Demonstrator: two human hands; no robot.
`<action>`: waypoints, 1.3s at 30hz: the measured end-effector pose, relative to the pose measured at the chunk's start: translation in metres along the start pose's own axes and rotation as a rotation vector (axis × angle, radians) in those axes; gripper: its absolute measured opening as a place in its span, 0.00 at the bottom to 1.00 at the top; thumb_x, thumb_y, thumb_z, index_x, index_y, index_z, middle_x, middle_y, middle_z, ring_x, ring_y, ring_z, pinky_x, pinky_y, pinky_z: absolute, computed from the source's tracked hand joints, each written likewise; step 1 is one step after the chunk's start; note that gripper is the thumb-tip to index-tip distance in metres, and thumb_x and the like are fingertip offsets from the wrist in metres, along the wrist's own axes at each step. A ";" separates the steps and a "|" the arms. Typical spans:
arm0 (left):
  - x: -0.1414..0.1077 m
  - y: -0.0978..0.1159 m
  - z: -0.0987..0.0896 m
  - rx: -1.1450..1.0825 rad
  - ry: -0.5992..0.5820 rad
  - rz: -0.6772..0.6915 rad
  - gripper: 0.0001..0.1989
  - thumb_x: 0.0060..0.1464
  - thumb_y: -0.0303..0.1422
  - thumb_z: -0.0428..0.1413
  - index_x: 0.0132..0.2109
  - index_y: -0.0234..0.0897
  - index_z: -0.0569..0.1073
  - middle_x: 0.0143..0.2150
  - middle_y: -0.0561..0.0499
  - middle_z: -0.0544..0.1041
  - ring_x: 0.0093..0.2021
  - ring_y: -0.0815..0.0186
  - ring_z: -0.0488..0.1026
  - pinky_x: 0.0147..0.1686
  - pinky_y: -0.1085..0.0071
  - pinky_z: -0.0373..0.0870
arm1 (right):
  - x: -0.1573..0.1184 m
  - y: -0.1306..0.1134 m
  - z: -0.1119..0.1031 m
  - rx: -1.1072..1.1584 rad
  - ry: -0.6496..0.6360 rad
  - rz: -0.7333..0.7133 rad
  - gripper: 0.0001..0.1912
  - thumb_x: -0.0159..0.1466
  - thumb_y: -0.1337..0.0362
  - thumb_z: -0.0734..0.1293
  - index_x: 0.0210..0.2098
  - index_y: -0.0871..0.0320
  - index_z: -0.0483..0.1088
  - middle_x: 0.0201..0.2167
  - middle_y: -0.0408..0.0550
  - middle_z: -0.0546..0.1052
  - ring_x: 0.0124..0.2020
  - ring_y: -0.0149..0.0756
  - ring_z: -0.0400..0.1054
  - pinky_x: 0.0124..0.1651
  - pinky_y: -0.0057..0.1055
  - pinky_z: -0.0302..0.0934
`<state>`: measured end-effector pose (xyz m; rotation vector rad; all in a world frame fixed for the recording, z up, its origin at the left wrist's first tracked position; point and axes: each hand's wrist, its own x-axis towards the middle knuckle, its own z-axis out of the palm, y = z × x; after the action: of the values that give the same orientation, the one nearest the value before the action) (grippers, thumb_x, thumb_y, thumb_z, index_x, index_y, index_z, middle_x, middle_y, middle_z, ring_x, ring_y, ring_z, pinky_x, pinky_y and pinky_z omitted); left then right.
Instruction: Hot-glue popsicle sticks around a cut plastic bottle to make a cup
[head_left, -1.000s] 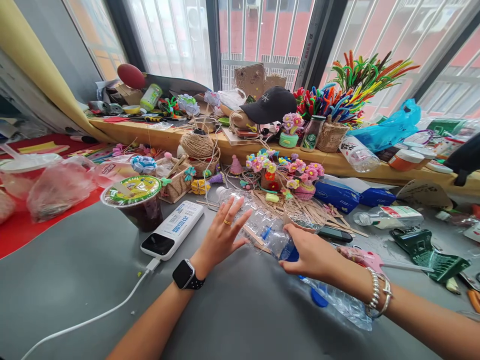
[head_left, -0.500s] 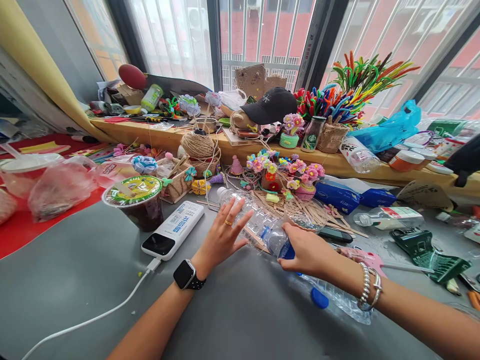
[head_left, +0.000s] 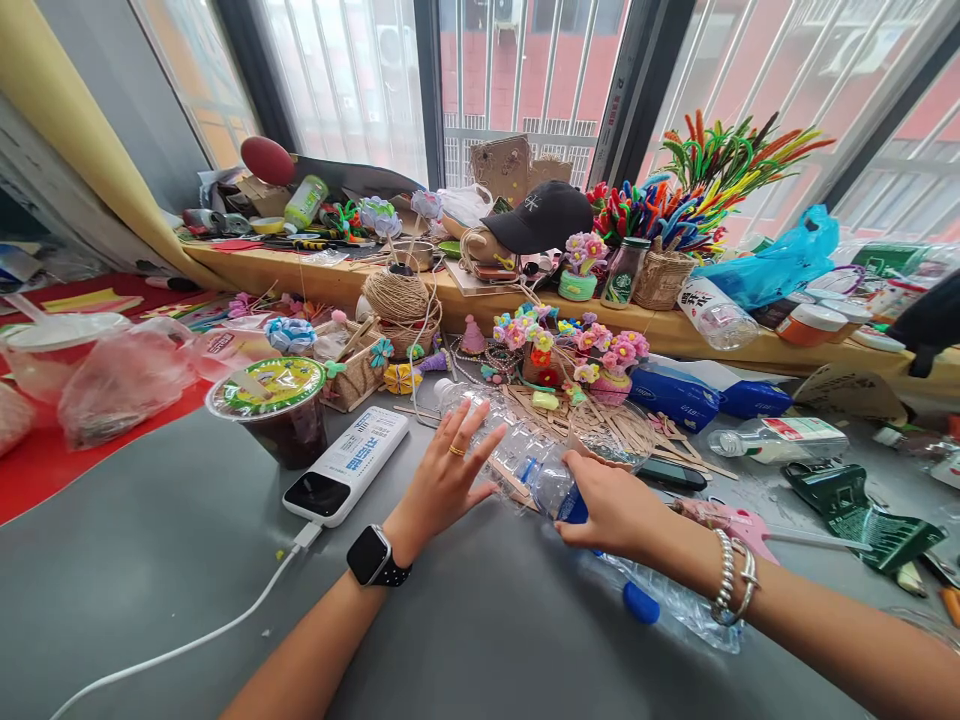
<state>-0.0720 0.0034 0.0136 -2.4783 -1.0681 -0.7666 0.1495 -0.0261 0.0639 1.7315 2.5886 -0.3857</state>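
the right hand (head_left: 615,500) had its fingers curled around the near end of a clear plastic bottle (head_left: 525,450), which was tipped on its side over the bench (head_left: 480,640), its neck pointing away and to the left, by a scatter of wooden sticks (head_left: 536,402). the left hand (head_left: 442,475) was spread, its fingers loose and apart at the bottle's side, though whether they touched it could not be told. a white power bank (head_left: 349,468) lay just left of that hand.
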 end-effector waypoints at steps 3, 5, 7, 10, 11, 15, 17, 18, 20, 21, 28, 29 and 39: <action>0.000 0.000 0.001 0.002 -0.001 0.003 0.32 0.51 0.40 0.54 0.60 0.37 0.50 0.62 0.37 0.51 0.63 0.49 0.41 0.56 0.48 0.53 | 0.000 0.000 0.000 -0.002 0.003 0.004 0.22 0.50 0.57 0.63 0.42 0.62 0.60 0.41 0.59 0.71 0.40 0.48 0.67 0.38 0.37 0.58; 0.000 0.000 0.001 0.008 -0.002 0.005 0.33 0.51 0.40 0.53 0.60 0.37 0.50 0.62 0.37 0.50 0.63 0.48 0.41 0.56 0.48 0.53 | 0.000 0.000 -0.001 -0.006 0.001 0.006 0.23 0.50 0.56 0.63 0.42 0.62 0.60 0.41 0.59 0.71 0.40 0.47 0.67 0.38 0.37 0.58; 0.000 -0.001 0.002 0.014 -0.006 0.005 0.33 0.51 0.40 0.54 0.60 0.38 0.49 0.62 0.37 0.50 0.63 0.48 0.41 0.56 0.49 0.53 | 0.000 0.000 -0.001 -0.011 0.004 0.008 0.23 0.50 0.56 0.63 0.42 0.62 0.60 0.41 0.59 0.71 0.40 0.47 0.67 0.38 0.36 0.58; 0.000 -0.001 0.002 0.014 -0.004 0.013 0.34 0.50 0.40 0.54 0.60 0.37 0.49 0.62 0.37 0.50 0.63 0.48 0.41 0.56 0.49 0.53 | -0.001 0.000 -0.001 -0.018 0.011 0.007 0.22 0.50 0.56 0.63 0.41 0.62 0.60 0.40 0.59 0.72 0.39 0.47 0.68 0.37 0.36 0.58; 0.000 -0.001 0.002 0.011 0.000 0.016 0.35 0.50 0.40 0.54 0.60 0.37 0.49 0.62 0.37 0.50 0.63 0.48 0.41 0.56 0.49 0.53 | 0.000 0.000 -0.001 -0.020 0.011 0.008 0.22 0.50 0.56 0.63 0.41 0.62 0.60 0.40 0.59 0.72 0.39 0.47 0.68 0.36 0.36 0.58; 0.000 -0.001 0.001 0.004 -0.003 0.016 0.34 0.51 0.39 0.55 0.60 0.37 0.49 0.62 0.36 0.51 0.63 0.48 0.41 0.56 0.49 0.52 | 0.000 0.000 -0.001 -0.029 0.015 0.004 0.22 0.50 0.56 0.63 0.41 0.61 0.60 0.40 0.58 0.72 0.38 0.48 0.68 0.35 0.36 0.58; 0.000 -0.001 0.001 0.004 -0.007 0.014 0.34 0.51 0.39 0.54 0.60 0.37 0.49 0.62 0.36 0.51 0.63 0.48 0.41 0.56 0.49 0.52 | 0.000 0.000 -0.002 -0.032 0.015 0.005 0.22 0.50 0.56 0.62 0.41 0.61 0.60 0.39 0.58 0.72 0.38 0.47 0.68 0.35 0.36 0.58; 0.000 -0.001 0.001 0.004 -0.007 0.013 0.34 0.51 0.39 0.54 0.60 0.37 0.49 0.62 0.36 0.51 0.63 0.48 0.41 0.56 0.49 0.52 | 0.000 -0.001 -0.002 -0.035 0.014 0.008 0.21 0.50 0.56 0.63 0.40 0.61 0.60 0.39 0.58 0.72 0.37 0.47 0.68 0.35 0.35 0.58; 0.000 -0.001 0.002 0.004 -0.005 0.012 0.34 0.51 0.40 0.54 0.60 0.37 0.49 0.62 0.36 0.50 0.63 0.48 0.41 0.56 0.49 0.52 | 0.000 -0.001 -0.002 -0.042 0.012 0.019 0.21 0.50 0.57 0.63 0.40 0.61 0.60 0.39 0.58 0.72 0.37 0.46 0.68 0.35 0.35 0.58; 0.000 -0.001 0.002 0.004 -0.004 0.013 0.34 0.51 0.40 0.54 0.60 0.37 0.49 0.62 0.36 0.50 0.63 0.48 0.41 0.57 0.49 0.52 | 0.000 -0.001 -0.002 -0.044 0.012 0.023 0.21 0.50 0.57 0.63 0.41 0.61 0.60 0.39 0.58 0.72 0.37 0.46 0.68 0.35 0.35 0.57; 0.000 -0.001 0.003 0.015 0.006 0.021 0.34 0.50 0.40 0.55 0.60 0.37 0.50 0.61 0.36 0.51 0.63 0.48 0.42 0.57 0.49 0.52 | 0.001 -0.001 0.000 -0.041 0.000 0.034 0.22 0.49 0.56 0.63 0.40 0.61 0.60 0.39 0.57 0.72 0.37 0.46 0.68 0.35 0.34 0.57; 0.000 -0.001 0.003 0.018 0.005 0.022 0.34 0.50 0.40 0.55 0.60 0.37 0.50 0.61 0.36 0.51 0.63 0.48 0.42 0.57 0.49 0.52 | 0.001 -0.001 0.000 -0.042 -0.001 0.038 0.21 0.49 0.56 0.63 0.40 0.60 0.60 0.39 0.56 0.72 0.37 0.45 0.68 0.35 0.34 0.57; 0.000 0.000 0.003 0.026 0.001 0.019 0.34 0.50 0.40 0.55 0.60 0.36 0.51 0.62 0.37 0.51 0.63 0.48 0.42 0.57 0.50 0.52 | 0.001 -0.002 0.000 -0.053 -0.017 0.056 0.21 0.49 0.56 0.63 0.40 0.61 0.60 0.39 0.57 0.72 0.38 0.46 0.68 0.35 0.34 0.56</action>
<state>-0.0713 0.0050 0.0117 -2.4626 -1.0457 -0.7433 0.1473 -0.0253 0.0644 1.7713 2.5081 -0.3258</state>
